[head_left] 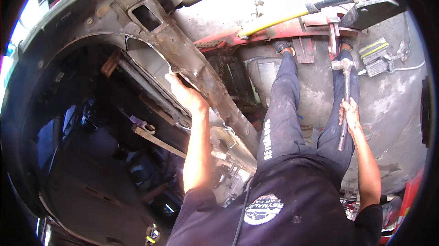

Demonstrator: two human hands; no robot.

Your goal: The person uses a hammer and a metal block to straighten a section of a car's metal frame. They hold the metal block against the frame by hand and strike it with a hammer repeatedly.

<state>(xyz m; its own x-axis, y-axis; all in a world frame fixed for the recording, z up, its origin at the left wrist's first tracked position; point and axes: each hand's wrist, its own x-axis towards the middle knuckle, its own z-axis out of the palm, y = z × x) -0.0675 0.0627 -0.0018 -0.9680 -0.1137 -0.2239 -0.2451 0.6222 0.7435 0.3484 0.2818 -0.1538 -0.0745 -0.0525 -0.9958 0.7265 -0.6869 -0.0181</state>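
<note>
— Rusted steel filled most of my view: the stripped car body shell [137, 31], its inner wheel arch curving away to the left of the ragged panel edge [201, 74]. What worried you?

— That edge, mainly. My left hand [185, 92] was pressed flat against it, fingers spread over the torn metal and closed round nothing. If the hand slid along the edge, I judged a cut was likely, since it was bare.

— And further right of the edge?

— The red lift frame [292, 31] and yellow bar [270, 19] sat above my feet, right of the edge. My right hand [351, 115] was clamped round the hammer [344, 99] handle, head up, well right of the edge and beside my knee.

— So a swing?

— I reckoned a swing towards the panel could glance off the angled steel and catch the bracing hand, which lay just where a blow might land. Loose rust could also have flaked towards my face. The grey concrete floor [402, 108] looked dusty, so footing seemed doubtful.
</note>
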